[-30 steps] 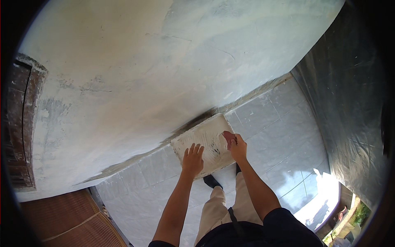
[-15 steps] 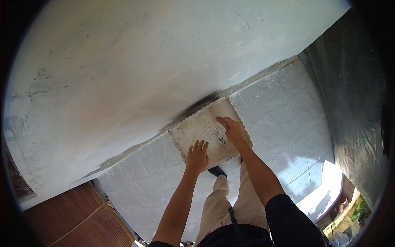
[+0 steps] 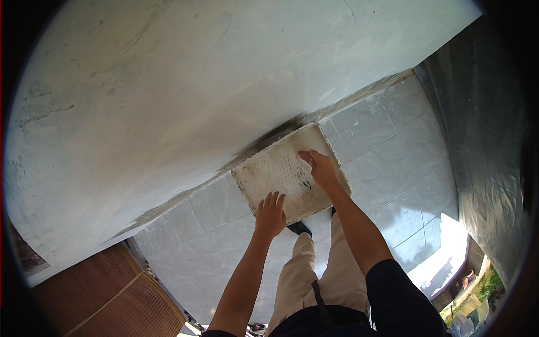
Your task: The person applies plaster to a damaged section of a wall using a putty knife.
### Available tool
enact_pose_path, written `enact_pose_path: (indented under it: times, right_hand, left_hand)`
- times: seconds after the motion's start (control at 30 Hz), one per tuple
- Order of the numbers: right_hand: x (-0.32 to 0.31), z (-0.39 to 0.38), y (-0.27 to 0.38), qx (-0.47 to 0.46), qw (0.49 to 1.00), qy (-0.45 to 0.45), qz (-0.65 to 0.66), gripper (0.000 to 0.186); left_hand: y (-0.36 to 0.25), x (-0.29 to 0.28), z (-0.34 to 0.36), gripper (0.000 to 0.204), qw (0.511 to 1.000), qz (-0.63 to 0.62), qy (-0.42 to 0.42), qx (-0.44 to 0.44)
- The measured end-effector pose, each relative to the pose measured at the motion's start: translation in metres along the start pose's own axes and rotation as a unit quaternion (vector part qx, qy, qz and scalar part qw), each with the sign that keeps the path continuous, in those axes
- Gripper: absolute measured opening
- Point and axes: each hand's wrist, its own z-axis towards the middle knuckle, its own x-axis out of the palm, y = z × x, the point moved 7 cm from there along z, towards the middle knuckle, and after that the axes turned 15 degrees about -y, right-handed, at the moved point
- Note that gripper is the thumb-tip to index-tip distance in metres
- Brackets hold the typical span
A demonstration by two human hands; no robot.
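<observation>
A pale rectangular tray (image 3: 264, 168) with rough, crusted edges lies on the grey tiled floor, close against the wall. Its inside is streaked with whitish residue and darker marks. My left hand (image 3: 271, 214) is at the tray's near-left edge, fingers stretched out and slightly apart, holding nothing; whether it touches the rim I cannot tell. Over the tray's right half, my right hand (image 3: 324, 168) is closed, with a reddish-brown shape showing at its fingers. Whether that is a held piece or part of the hand is unclear.
A pale, stained wall (image 3: 168, 112) rises along the far side. Grey tiles (image 3: 387, 151) surround the tray, and my dark shoe (image 3: 300, 228) stands just near it. A brown woven mat (image 3: 112, 292) is at lower left; dark plastic sheeting (image 3: 483, 135) hangs at right.
The view has shifted slightly, so the tray appears a little higher and farther right. My right hand has shifted with it; my left hand sits slightly nearer the tray's near edge.
</observation>
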Motion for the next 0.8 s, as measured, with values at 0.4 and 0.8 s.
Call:
enact_pose_path:
  times: [0.4,0.8]
  right_hand:
    - [-0.007,-0.004,0.010,0.023,0.999,0.023,-0.024,0.012]
    - [-0.023,-0.021,-0.010,0.048,0.998,0.021,-0.025,0.020]
  left_hand:
    - [0.010,0.001,-0.017,0.052,1.000,0.000,-0.007,-0.010]
    - [0.004,-0.008,-0.029,0.053,1.000,-0.010,-0.028,-0.002]
